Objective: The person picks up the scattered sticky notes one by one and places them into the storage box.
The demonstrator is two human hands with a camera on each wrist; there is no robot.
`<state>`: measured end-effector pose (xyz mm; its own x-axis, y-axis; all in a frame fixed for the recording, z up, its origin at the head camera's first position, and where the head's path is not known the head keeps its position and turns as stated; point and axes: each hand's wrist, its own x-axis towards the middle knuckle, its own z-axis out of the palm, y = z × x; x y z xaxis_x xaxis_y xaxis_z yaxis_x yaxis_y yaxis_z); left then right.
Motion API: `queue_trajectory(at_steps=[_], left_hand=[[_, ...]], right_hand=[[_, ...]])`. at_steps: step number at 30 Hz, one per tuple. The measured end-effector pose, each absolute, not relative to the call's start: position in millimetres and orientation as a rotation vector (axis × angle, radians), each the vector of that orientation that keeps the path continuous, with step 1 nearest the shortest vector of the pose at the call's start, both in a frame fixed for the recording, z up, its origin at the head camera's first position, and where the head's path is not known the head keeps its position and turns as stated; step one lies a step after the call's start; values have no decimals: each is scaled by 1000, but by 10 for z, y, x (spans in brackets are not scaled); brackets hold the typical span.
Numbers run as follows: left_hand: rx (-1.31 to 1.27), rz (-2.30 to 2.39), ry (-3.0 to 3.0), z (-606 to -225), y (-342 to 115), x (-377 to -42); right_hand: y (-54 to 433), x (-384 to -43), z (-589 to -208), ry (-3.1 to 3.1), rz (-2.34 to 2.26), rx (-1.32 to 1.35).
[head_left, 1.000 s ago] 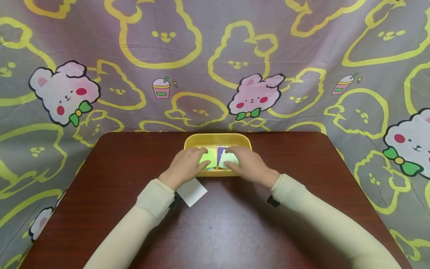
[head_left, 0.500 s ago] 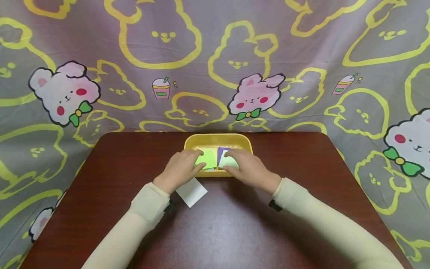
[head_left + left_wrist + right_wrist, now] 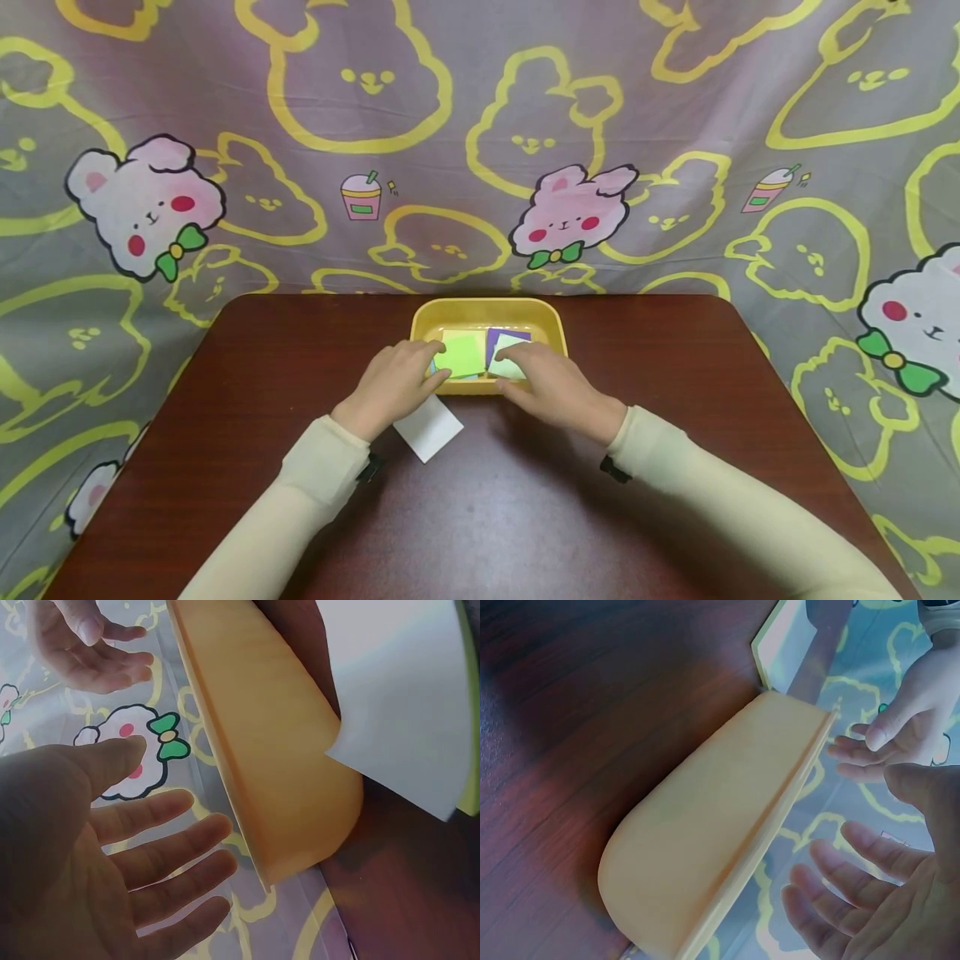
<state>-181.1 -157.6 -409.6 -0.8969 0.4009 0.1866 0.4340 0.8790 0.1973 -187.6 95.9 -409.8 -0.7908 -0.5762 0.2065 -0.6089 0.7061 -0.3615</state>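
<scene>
A yellow oblong tray (image 3: 487, 312) stands at the table's far edge. Inside, on its left, a lime green square of note paper (image 3: 459, 357) overlaps pale yellow and light blue ones; on its right, a mint square (image 3: 507, 360) lies over a purple one (image 3: 496, 336). My left hand (image 3: 390, 385) hovers at the tray's near left corner, fingers relaxed and holding nothing. Over the near right corner is my right hand (image 3: 558, 385), its loose fingers partly covering the mint square. Both wrist views show bare palms, left (image 3: 82, 855) and right (image 3: 892, 892), beside the tray wall.
On the dark red-brown table (image 3: 480, 500), a white square pad (image 3: 429, 429) lies in front of the tray, partly behind the left hand; a yellow-green edge (image 3: 472, 750) shows on it in the left wrist view. A patterned cloth (image 3: 450, 167) hangs behind the table.
My left hand has drawn back to the left, off the lime green square, uncovering more of it and of the white pad. The right hand has shifted slightly back toward the near rim.
</scene>
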Motion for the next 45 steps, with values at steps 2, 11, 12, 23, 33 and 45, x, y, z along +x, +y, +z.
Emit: queue_trajectory(at_steps=[2, 11, 12, 23, 33, 45], left_hand=[[-641, -360, -2911, -4103, -1598, -1800], [-636, -389, -2902, -4144, -1680, -1765], [-636, -390, -2903, -4146, -1684, -1764], [-608, -387, -2901, -4193, -1743, -1743], [-567, -413, -2892, -4213, -1829, -1712], [-545, -429, -2911, -4262, -1934, -1685]], right_hand=[[948, -1861, -4106, -2816, 628, 1000], [916, -1808, -4126, -2791, 583, 1044], [914, -1802, -4131, -2792, 580, 1046], [881, -1734, -4179, -2789, 574, 1059], [846, -1689, -4206, -2778, 541, 1080], [821, -1672, -4231, -2781, 541, 1106]])
